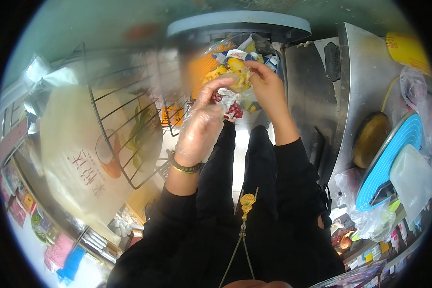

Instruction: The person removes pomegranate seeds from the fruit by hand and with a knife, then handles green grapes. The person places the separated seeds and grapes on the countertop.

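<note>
My left hand (201, 127), in a clear plastic glove, grips a broken piece of pomegranate (233, 108) with red seeds and whitish membrane. My bare right hand (268, 86) is just beyond it to the right, fingers bent over yellow peel scraps (234, 73). Whether those fingers pinch anything is hidden. Both hands are above a waste bin lined with a clear plastic bag (252, 39). Inside it lie the peel, crumpled printed packaging (237, 54) and orange foam netting (201, 70).
A black wire rack (104, 118) and a large printed plastic bag (72, 144) stand on the left. To the right, a metal counter (363, 64) holds a blue round mat (392, 165), a brown round object (371, 140) and clear plastic bags. A grey-blue curved rim (237, 19) spans the far side.
</note>
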Tool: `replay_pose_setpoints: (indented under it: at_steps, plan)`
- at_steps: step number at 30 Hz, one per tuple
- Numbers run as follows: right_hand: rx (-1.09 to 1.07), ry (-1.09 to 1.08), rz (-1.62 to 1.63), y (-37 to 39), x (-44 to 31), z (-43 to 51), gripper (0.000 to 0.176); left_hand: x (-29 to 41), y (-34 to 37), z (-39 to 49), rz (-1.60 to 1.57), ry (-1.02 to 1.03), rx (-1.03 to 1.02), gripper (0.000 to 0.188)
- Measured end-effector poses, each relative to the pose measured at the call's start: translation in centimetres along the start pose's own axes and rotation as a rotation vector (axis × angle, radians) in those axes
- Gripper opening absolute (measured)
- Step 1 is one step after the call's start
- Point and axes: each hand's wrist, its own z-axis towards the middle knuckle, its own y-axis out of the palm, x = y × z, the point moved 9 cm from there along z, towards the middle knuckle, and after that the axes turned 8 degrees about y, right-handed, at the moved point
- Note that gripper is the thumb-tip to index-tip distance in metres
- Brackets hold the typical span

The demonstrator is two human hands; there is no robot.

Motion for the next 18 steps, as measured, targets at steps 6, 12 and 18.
replay_pose_setpoints:
  at_steps: [6,12,18]
  plan:
    - [0.094,-0.144,-0.188,-0.6,-2.4,-1.1,0.034,0.9,-0.2,-0.1,0.309,0.109,-0.081,0.061]
    - [0.0,-0.081,0.108,-2.5,-6.1,-4.5,0.023,1.6,0.3,0.0,0.383,0.257,-0.213,0.05]
    - [0.006,-0.212,0.213,-3.4,-10.6,-10.1,0.022,2.2,0.2,-0.4,0.311,0.315,-0.187,0.051]
